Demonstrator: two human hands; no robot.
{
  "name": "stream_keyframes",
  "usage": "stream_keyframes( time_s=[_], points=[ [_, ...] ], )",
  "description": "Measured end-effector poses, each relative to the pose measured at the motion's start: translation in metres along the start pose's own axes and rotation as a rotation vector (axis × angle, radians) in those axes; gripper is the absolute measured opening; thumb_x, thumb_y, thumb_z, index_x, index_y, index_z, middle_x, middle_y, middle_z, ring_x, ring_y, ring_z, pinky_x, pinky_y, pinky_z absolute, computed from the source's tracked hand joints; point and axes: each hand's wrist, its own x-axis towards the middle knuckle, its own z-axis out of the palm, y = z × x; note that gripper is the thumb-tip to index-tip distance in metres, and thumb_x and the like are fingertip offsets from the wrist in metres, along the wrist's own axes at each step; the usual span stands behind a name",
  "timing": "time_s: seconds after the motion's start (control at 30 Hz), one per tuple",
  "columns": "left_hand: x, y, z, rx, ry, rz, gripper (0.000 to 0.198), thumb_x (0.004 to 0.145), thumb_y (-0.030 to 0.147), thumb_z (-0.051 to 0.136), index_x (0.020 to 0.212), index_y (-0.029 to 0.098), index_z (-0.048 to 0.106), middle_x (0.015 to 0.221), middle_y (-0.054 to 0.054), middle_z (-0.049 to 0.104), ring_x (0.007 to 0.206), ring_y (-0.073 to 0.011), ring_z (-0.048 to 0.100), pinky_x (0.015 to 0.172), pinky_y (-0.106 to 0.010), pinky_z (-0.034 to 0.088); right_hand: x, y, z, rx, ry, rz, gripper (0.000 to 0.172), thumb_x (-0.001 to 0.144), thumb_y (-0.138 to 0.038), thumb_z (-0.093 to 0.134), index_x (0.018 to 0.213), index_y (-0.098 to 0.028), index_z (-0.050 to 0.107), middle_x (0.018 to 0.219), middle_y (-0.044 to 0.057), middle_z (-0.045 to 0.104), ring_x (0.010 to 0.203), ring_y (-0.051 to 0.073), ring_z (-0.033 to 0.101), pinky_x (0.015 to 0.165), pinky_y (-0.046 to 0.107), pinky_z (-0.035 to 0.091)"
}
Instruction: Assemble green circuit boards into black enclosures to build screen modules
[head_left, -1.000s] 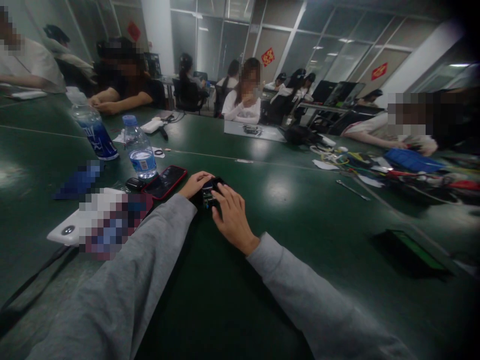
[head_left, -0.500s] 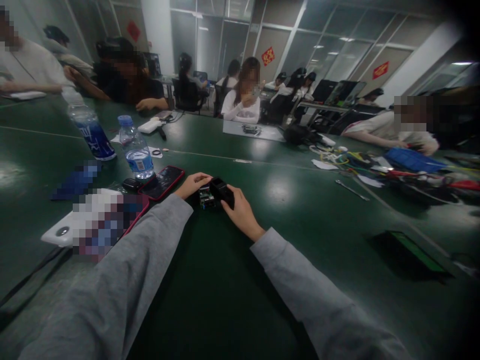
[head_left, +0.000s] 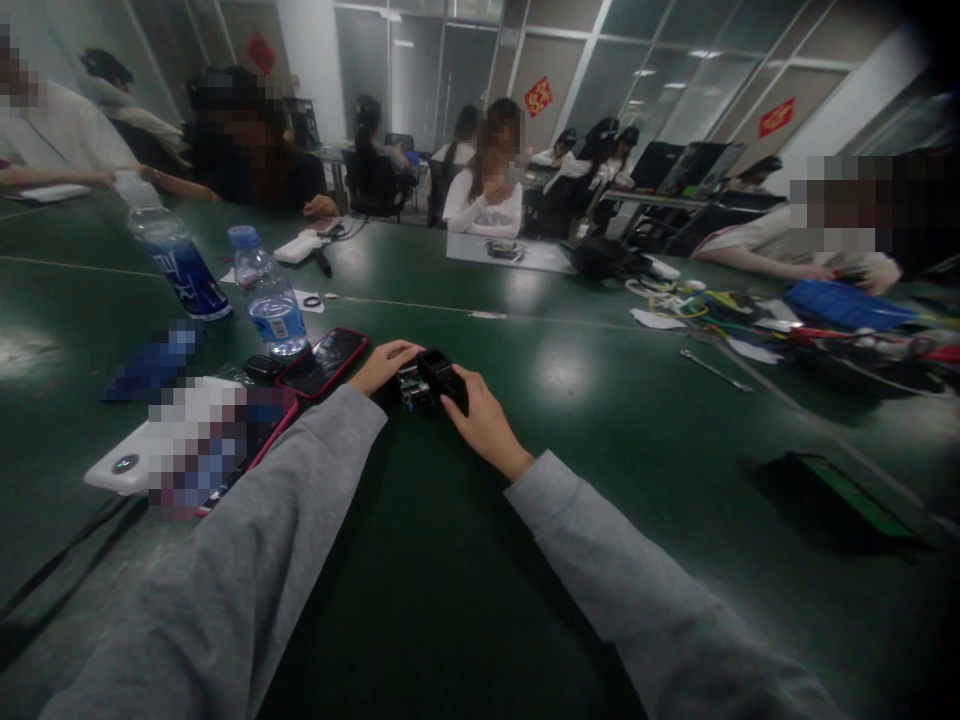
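Note:
Both my hands meet at the middle of a dark green table [head_left: 600, 400]. My left hand [head_left: 382, 364] is curled over a small green circuit board [head_left: 414, 388] that lies on the table, and its fingers press on the board's far side. My right hand [head_left: 480, 418] grips a small black box-shaped part [head_left: 442, 376], which sits tilted just above the board's right end. Grey sleeves cover both my arms.
A red-cased phone [head_left: 327, 360] lies just left of my left hand, with two water bottles [head_left: 267, 296] behind it and a white device [head_left: 142, 452] nearer me. Tools and wires [head_left: 720, 320] litter the far right. Several people sit round the table.
My right hand lay flat over the black part one second ago; it has since turned, lifted the part off the board and holds it at the side. The view has shifted slightly.

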Motion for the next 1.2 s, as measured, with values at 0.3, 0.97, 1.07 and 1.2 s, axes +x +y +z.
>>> stream_keyframes(
  time_s=[0.3,0.97,1.07,1.2],
  points=[
    [-0.0016,0.0037,0.0003,0.007,0.004,-0.003,0.037,0.080,0.048,0.062,0.097,0.016,0.070,0.107,-0.010,0.071,0.105,-0.0227,0.063,0.100,-0.039,0.044,-0.0010,0.0004,0.0004,-0.008,-0.025,0.008,0.050,0.096,-0.038,0.046,0.140,-0.017,0.036,0.131,0.015,0.048,0.115,0.028,0.056,0.094,0.048,0.053],
    [-0.0015,0.0013,-0.0005,0.013,-0.003,-0.029,0.041,0.080,0.052,0.062,0.099,0.016,0.070,0.109,-0.009,0.071,0.103,-0.0222,0.063,0.098,-0.037,0.045,-0.0013,-0.0019,-0.0005,-0.038,-0.054,0.021,0.053,0.094,-0.034,0.048,0.142,-0.018,0.033,0.127,0.015,0.048,0.103,0.026,0.060,0.088,0.049,0.056],
    [-0.0021,0.0029,0.0000,0.020,0.005,-0.019,0.041,0.080,0.051,0.062,0.098,0.016,0.070,0.107,-0.009,0.072,0.103,-0.0223,0.063,0.098,-0.038,0.044,-0.0011,-0.0019,0.0001,-0.046,-0.044,0.015,0.053,0.094,-0.034,0.048,0.142,-0.017,0.034,0.128,0.015,0.047,0.107,0.027,0.059,0.089,0.048,0.055],
    [-0.0029,0.0053,0.0004,0.041,0.005,-0.017,0.040,0.081,0.051,0.060,0.098,0.016,0.070,0.108,-0.010,0.071,0.104,-0.0225,0.063,0.098,-0.038,0.045,-0.0015,-0.0018,0.0002,-0.055,-0.051,0.018,0.053,0.094,-0.034,0.048,0.142,-0.016,0.033,0.128,0.015,0.047,0.106,0.027,0.059,0.087,0.047,0.056]
  ],
)
